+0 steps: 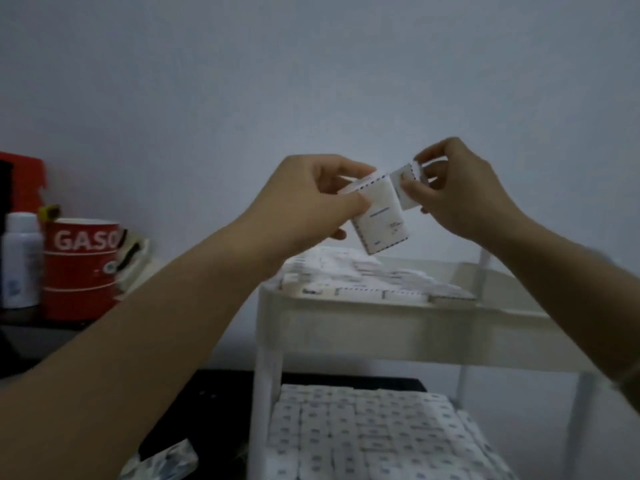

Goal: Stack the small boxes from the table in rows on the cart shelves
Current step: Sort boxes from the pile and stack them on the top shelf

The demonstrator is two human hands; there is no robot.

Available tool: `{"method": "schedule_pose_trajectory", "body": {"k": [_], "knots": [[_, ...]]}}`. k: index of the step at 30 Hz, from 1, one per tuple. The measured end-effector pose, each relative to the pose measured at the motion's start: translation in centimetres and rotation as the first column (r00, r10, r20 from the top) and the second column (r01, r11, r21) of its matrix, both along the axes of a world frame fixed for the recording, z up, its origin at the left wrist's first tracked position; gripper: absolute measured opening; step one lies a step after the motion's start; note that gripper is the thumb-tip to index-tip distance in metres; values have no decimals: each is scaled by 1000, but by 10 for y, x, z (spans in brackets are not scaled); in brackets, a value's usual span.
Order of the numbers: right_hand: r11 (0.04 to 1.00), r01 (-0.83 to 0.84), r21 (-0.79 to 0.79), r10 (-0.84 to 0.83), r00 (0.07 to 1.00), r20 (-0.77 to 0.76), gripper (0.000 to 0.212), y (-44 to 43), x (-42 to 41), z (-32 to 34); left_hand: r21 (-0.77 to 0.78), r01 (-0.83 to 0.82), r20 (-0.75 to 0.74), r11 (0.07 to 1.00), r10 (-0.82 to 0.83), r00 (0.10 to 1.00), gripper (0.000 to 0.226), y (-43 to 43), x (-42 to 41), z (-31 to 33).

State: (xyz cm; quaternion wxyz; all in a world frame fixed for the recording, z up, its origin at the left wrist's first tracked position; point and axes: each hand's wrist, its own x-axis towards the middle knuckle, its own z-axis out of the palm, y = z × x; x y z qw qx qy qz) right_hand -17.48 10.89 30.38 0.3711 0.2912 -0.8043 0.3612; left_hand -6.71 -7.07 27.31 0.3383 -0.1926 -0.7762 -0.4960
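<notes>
Lower rows (363,434) look full and tight, so we're on the top tray of the cart (381,330) now. Top-shelf boxes (381,285): front row neat, rear looks looser, too blurry to call.

Above that tray, left hand (304,199) pinches a box (381,220), thumb on the front face, box tilted. Right hand (460,195) pinches a second box (405,188), which touches the first at its top corner. Both are in the air, not yet set down.

Our call: split the two, place one at a time, flat side down, butt it vs the end of the open row, no gap. Light grip, since thin card prob dents. Come in from above so we don't knock the front row.

Far left: red mug (81,268) and white bottle (20,261), n/a.
</notes>
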Motion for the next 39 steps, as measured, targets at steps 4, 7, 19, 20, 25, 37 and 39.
{"method": "schedule_pose_trajectory", "body": {"k": [4,7,19,20,25,37,39], "knots": [[980,127,152,-134,990,35,19,34,-43,0,-339,-349,-124,874,326,937,32,28,-64,20],[960,166,226,-186,980,71,19,49,-69,-3,-643,-496,-254,584,449,857,39,48,-111,24],[964,103,247,-126,989,82,21,52,-112,-18,-831,-20,182,556,305,935,15,50,-154,14],[965,63,256,-90,991,97,19,50,-111,-20,-828,1,213,561,312,926,13,49,-153,14],[963,-168,212,108,957,270,16,40,-103,-27,-823,2,241,568,347,906,43,51,-143,15],[897,-369,242,151,772,617,20,30,-99,-39,-757,-164,99,633,358,929,47,43,-112,16],[921,-331,207,142,778,612,21,33,-96,-37,-741,-169,101,650,356,929,46,39,-101,16]]}}
